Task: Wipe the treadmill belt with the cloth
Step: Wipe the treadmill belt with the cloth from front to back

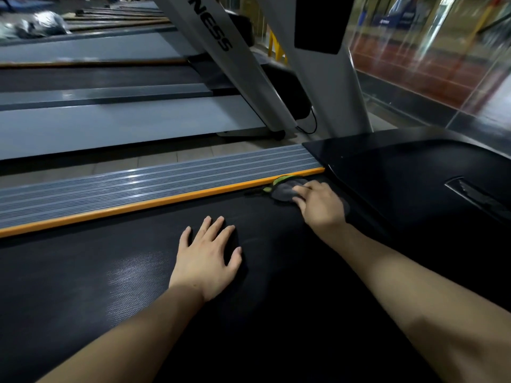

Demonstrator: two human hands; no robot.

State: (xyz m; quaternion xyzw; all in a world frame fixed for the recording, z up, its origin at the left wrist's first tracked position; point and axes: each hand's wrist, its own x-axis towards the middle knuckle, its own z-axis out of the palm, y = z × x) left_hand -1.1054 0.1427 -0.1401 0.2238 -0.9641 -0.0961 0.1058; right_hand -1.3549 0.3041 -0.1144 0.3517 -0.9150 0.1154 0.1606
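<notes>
The black treadmill belt [138, 272] is filling the lower frame, its long axis running from lower left toward the black motor cover [401, 175] at upper right. An orange strip [154, 203] and a ribbed grey side rail [152, 178] are bounding its far edge; bare belt is lying open toward the left. The right hand [320, 205] is reaching forward, arm extended, fingers curled down and pressing the grey, green-edged cloth [284, 189] onto the belt's front corner, just beside the orange strip and the cover. The left hand [207, 258] is resting flat on the belt, fingers spread wide, holding nothing.
</notes>
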